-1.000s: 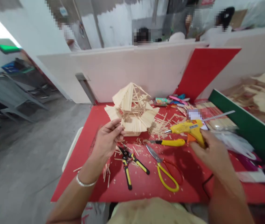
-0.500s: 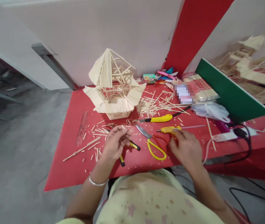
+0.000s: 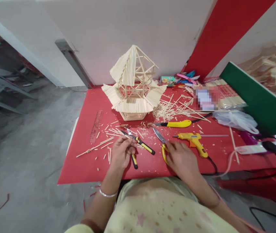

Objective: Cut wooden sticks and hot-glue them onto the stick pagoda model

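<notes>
Diagonally, scissors (image 3: 160,135) point forward-left from the half-curled right hand (image 3: 182,158), grip unclear; left hand (image 3: 121,152) pinches a stick (image 3: 127,137).

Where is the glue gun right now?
In the head view, the yellow glue gun lies right of centre on the red table, beside the right hand and just below the yellow-handled knife.
</notes>
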Tool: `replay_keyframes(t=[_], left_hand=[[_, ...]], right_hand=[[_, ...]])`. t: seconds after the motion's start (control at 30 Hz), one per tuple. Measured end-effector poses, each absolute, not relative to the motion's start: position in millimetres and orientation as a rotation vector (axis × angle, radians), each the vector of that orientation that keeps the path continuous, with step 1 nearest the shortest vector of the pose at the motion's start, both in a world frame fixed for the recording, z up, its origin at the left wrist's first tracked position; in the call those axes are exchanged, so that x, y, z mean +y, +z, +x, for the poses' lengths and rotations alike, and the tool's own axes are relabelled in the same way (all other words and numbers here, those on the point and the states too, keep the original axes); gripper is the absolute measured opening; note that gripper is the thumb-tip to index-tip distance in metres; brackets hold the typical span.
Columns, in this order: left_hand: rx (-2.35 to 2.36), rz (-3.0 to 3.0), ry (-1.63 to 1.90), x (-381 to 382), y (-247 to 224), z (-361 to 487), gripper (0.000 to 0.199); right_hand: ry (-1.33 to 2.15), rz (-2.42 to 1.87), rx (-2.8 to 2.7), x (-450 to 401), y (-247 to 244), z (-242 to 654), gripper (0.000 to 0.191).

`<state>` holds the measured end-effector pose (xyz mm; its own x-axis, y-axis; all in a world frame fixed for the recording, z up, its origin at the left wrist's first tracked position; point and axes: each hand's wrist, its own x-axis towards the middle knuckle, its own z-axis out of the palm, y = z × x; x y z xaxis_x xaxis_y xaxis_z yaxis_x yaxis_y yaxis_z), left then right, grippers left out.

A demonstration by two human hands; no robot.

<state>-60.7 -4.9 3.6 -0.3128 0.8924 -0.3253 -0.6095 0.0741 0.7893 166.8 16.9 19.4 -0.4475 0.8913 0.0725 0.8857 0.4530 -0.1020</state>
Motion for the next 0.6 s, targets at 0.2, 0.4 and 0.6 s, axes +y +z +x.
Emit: replay_keyframes(t=[0.2, 0.4, 0.6], left_hand=[[1.160, 0.317, 1.584, -18, 1, -67, 0.013], [1.241, 0.405, 1.628, -28, -7, -79, 0.018], [1.222, 0.443, 1.630, -29, -6, -85, 0.027]], right_hand=[[0.391, -1.351, -2.648, 7, 26, 90, 0.072], [0.441, -1.506, -2.705, 8, -4, 65, 0.090], [0.847, -1.493, -2.435, 32, -16, 90, 0.085]])
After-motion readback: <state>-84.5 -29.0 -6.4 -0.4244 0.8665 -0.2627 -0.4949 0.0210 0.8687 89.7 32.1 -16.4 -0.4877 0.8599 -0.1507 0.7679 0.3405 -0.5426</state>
